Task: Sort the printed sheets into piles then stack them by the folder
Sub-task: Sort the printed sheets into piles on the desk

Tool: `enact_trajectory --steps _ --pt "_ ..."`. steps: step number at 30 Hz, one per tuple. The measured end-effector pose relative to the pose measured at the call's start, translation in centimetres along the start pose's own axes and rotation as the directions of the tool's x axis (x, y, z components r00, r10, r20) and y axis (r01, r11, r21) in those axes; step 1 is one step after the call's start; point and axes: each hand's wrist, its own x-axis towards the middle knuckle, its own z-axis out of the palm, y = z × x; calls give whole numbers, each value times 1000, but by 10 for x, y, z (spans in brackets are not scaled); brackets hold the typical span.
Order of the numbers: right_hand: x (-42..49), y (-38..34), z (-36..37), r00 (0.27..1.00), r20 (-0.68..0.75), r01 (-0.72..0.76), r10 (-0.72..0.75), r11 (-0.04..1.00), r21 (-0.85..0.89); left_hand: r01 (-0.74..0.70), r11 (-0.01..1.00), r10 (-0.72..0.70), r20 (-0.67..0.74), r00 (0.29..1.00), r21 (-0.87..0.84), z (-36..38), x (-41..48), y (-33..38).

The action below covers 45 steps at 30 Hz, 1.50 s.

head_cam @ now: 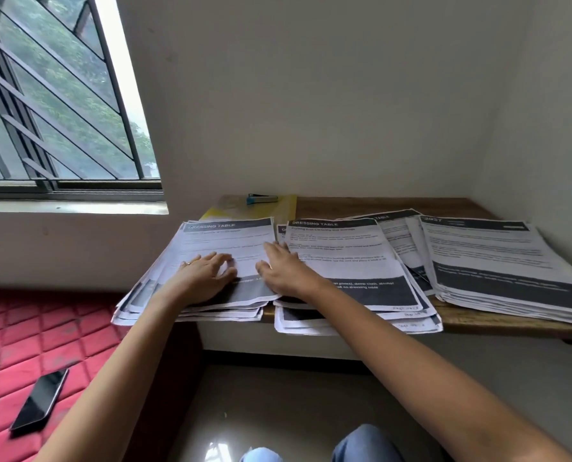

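the wooden desk [344,205] carries three main piles of printed sheets: the right pile [484,255] largest and thickest, the middle pile [341,258] loosely fanned with lower pages jutting over the front edge, and the left pile [224,240] hanging partly off the desk's left end. more sheets [398,235] are splayed between the middle and right piles. the yellow folder [287,208] lies flat at the back, just behind the left pile.

the step in hand looks like squaring the left pile. it would go best by pressing the top page flat, drawing the splayed corners in from both sides, and keeping the headings aligned so nothing slides off the overhang.

both arms reach forward, nearly straight. the left hand [208,275] rests palm down on the left pile, fingers loosely bent, gripping nothing. the right hand [283,268] lies flat at the seam between left and middle piles, fingers extended, thumb spread toward the left pile.
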Motion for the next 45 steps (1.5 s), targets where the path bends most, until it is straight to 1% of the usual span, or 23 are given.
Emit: enact_trajectory --steps 2,3,5,8,10,12,14,17,21,24,27,30,33,37,40,42,45 --pt "-7 3 -14 995 -95 29 -23 998 61 2 998 -3 -16 1000 -58 -2 2 5" --pt "-10 6 -23 988 -148 38 -30 998 53 -6 996 4 -28 1000 -84 -2 3 10" --pt "-13 19 -40 978 -210 0 1 1000 5 -59 993 54 -55 997 -104 -3 4 24" --pt "-15 53 -67 964 -236 -152 122 982 -113 -148 978 135 -98 986 -144 -7 8 50" --pt "-17 81 -81 941 -242 -282 235 942 -183 -203 964 184 -120 976 -171 -8 13 68" --pt "-22 108 -90 915 -213 -386 343 898 -212 -263 949 242 -133 961 -171 -8 16 88" --pt "-27 127 -93 898 -168 -437 406 866 -244 -333 931 314 -138 940 -152 -5 21 107" --pt "-31 141 -91 907 -119 -420 403 876 -235 -408 906 395 -121 911 -112 3 33 133" --pt "-36 150 -93 928 -95 -372 360 912 -176 -421 904 418 -55 907 -73 12 53 168" --pt "-38 158 -102 936 -79 -351 343 928 -126 -434 898 435 -1 901 -76 17 66 184" --pt "-36 166 -122 939 -162 -318 302 945 -80 -449 890 451 7 893 -78 21 79 195" --pt "-25 178 -144 924 -259 -313 281 946 -89 -449 891 451 16 892 -66 24 92 204" --pt "-7 196 -157 933 -276 -265 231 960 -92 -428 902 431 40 902 -63 25 108 211" --pt "27 213 -167 980 -161 -145 115 971 -190 -397 916 399 25 917 -53 38 118 214" --pt "56 217 -174 995 -14 -97 97 962 -254 -367 930 368 38 929 -30 53 121 211" --pt "75 216 -177 987 106 -89 118 966 -243 -358 934 358 50 932 -23 57 124 210" --pt "102 213 -182 946 281 -90 160 965 -248 -355 935 356 60 933 -28 57 127 209"
